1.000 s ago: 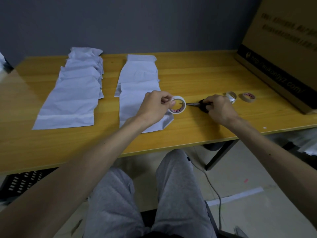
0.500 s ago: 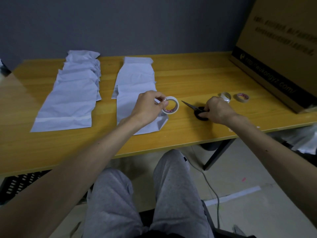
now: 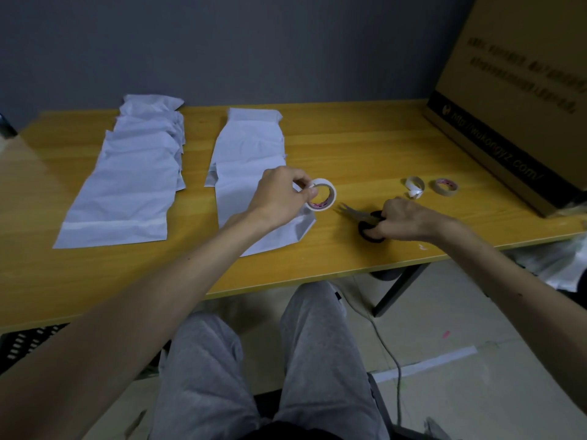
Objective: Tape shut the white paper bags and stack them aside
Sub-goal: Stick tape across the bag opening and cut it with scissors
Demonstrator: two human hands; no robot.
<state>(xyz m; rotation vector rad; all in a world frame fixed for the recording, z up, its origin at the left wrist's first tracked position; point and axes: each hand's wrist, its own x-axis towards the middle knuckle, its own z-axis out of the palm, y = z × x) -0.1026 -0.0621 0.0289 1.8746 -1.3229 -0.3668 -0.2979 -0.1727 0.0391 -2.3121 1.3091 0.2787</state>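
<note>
Pinching the tape roll (image 3: 322,195) in left hand (image 3: 279,198), fingertips curled at its rim, probably feeling for the loose end. Holding it upright just over the near bag (image 3: 247,160), which lies flat beneath and beyond that hand, close enough for sealing. Clasping scissors (image 3: 352,212) in right hand (image 3: 403,219), fingers wrapped round the black handles, blades aimed toward the left hand, low on the desk (image 3: 365,144); seemingly ready to cut a strip. Well out past the left hand's left: overlapped row of bags (image 3: 133,173), likely the finished stack. Just beyond the right hand: white roll (image 3: 414,187) and brown roll (image 3: 445,186), parked within reach.
</note>
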